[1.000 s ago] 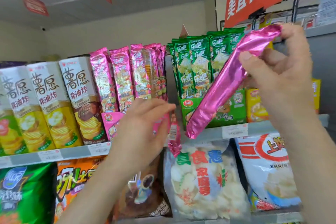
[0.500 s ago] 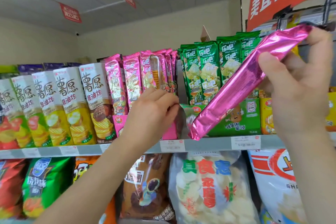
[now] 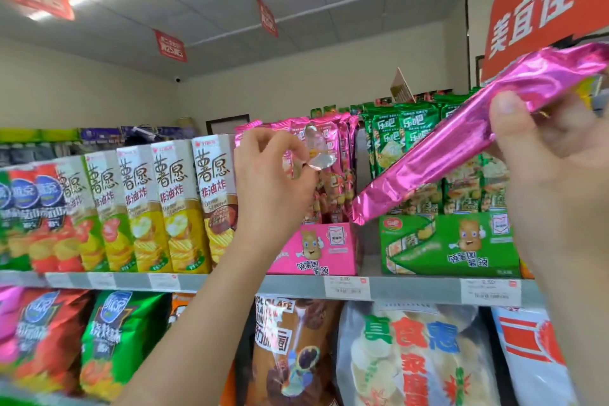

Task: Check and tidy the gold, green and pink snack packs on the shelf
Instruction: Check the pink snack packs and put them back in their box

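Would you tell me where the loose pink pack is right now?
Head view, right side: the loose pink pack is held slanted in the right hand, off the shelf, in front of the green packs.

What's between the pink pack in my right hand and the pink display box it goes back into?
The left hand is at the standing pink packs in the pink box, across the held pack's way in.

Shop, snack shelves [image 3: 230,282] w/ price tags [image 3: 346,288], hanging promo signs [image 3: 169,45]

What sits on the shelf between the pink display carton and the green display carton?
Nothing: in the head view, the shelf between the pink display carton and green display carton is bare; the lifted pink foil pack's lower end hangs above it.
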Demonstrator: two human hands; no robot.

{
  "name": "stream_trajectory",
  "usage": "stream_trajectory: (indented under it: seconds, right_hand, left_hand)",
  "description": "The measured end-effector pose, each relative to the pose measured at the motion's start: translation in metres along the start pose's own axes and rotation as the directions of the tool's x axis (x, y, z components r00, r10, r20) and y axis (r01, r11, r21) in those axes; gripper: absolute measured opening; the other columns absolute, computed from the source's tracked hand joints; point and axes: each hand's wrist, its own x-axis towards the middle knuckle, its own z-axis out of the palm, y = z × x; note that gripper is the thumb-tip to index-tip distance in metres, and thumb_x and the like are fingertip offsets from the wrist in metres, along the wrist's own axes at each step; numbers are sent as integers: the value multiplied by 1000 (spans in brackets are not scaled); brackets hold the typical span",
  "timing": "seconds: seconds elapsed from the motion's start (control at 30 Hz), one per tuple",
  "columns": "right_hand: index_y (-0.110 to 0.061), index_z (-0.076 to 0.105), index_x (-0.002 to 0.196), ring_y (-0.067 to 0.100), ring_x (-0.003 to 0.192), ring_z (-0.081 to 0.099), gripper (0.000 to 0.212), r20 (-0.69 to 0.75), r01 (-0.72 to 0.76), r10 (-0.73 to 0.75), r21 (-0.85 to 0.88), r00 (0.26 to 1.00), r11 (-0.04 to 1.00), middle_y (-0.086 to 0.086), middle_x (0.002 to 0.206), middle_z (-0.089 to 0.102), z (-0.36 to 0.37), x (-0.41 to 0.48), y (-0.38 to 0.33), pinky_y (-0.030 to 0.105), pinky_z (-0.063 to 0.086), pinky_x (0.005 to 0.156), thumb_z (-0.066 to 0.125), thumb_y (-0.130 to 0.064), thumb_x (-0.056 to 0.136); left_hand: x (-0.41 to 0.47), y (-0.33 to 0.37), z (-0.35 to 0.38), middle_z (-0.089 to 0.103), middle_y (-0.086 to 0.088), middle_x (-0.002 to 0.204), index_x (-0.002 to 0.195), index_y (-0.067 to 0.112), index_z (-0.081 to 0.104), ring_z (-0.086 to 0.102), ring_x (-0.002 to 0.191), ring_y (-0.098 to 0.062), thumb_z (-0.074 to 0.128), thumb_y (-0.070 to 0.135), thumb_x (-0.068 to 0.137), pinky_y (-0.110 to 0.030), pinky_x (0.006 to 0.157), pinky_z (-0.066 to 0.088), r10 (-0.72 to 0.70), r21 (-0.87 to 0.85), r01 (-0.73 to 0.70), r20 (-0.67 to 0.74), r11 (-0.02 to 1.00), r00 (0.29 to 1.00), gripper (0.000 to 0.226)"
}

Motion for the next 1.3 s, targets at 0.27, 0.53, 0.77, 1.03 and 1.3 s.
stream_trajectory:
  seconds: [0.27, 0.53, 0.77, 1.03, 1.3]
  right_hand:
    - [-29, 40, 112, 14, 87, 62, 37, 140, 117, -98, -131, 985, 985, 4, 100, 60, 34, 16, 5, 21, 50, 73, 65, -10, 92]
    - [-33, 45, 116, 12, 89, 65, 36, 274, 82, -3, -278, 962, 957, -9, 101, 65, 57, 21, 15, 46, 54, 82, 66, -26, 88]
    - [-26, 52, 119, 15, 77, 64, 39, 331, 76, 77, -425, 940, 902, -9, 95, 65, 72, 40, 9, 42, 54, 74, 70, -32, 86]
    - [-33, 48, 116, 6, 69, 61, 52, 364, 139, 90, -558, 927, 818, -9, 78, 63, 87, 55, 9, 21, 47, 63, 75, -52, 76]
    - [-26, 50, 120, 28, 78, 56, 53, 438, 262, 74, -656, 896, 708, 6, 84, 62, 117, 57, 25, 34, 37, 62, 69, -57, 81]
  left_hand:
    - [1, -8, 8, 54, 10, 90, 98, 27, 40, 58, 71, -2, 73, 23, 84, -12, 53, 39, -121, -90, 129, 87, 988, 989, 36]
    - [22, 4, 6, 59, 2, 113, 139, 33, 31, 63, 85, -17, 76, 34, 79, -31, 67, 47, -31, 6, 31, 160, 1000, 987, 75]
    - [42, -1, 9, 61, 3, 101, 122, 37, 55, 59, 88, -18, 64, 36, 83, -22, 62, 39, 86, 218, -147, 265, 965, 960, 40]
    - [67, -1, -24, 50, 5, 87, 101, 30, 64, 46, 69, -8, 70, 30, 73, -15, 60, 31, 101, 76, -97, -51, 992, 994, 29]
    - [77, -5, -44, 58, -5, 90, 101, 22, 66, 49, 76, -12, 71, 25, 73, -20, 70, 35, 101, 9, -100, -97, 995, 990, 29]
